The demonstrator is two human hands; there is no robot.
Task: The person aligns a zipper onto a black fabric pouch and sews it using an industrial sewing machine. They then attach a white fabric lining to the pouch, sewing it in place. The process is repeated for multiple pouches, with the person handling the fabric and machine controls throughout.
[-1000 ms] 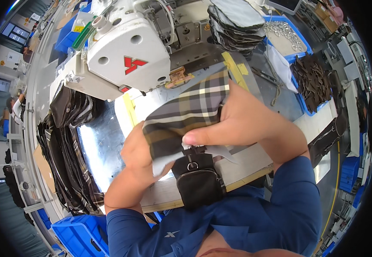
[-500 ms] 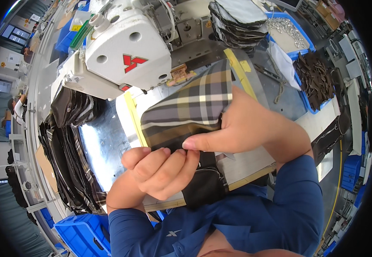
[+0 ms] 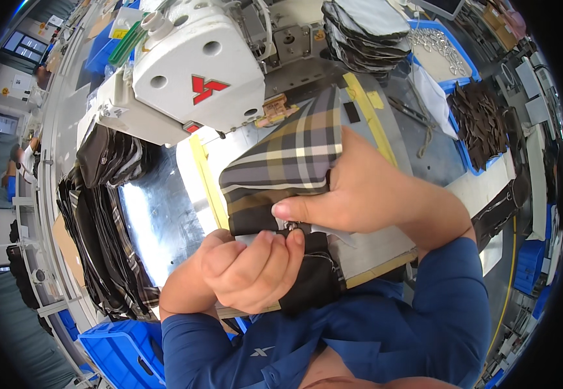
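My right hand [image 3: 362,188] grips a plaid fabric piece [image 3: 281,159] in brown, grey, black and cream, its thumb lying on the near side. Part of the fabric is hidden behind that hand. My left hand [image 3: 252,269] is curled just below the cloth's near edge, with its fingertips pinched at a small metal piece [image 3: 292,225], whose exact kind I cannot make out. Under the hands, against the table edge, hangs a black fabric part with a zipper [image 3: 314,275]. The white sewing machine head [image 3: 197,71] stands beyond the plaid cloth.
Folded dark and plaid pieces [image 3: 103,240] are stacked at the left. Pale, black-edged pieces [image 3: 365,35] lie at the back. On the right, blue trays hold metal hardware [image 3: 440,48] and brown strips [image 3: 479,123]. Tweezers [image 3: 411,110] and yellow tape [image 3: 369,117] are on the machine bed.
My left hand has dropped slightly away from the plaid fabric, exposing its black edge and the small metal piece. My right hand has shifted slightly left with the fabric.
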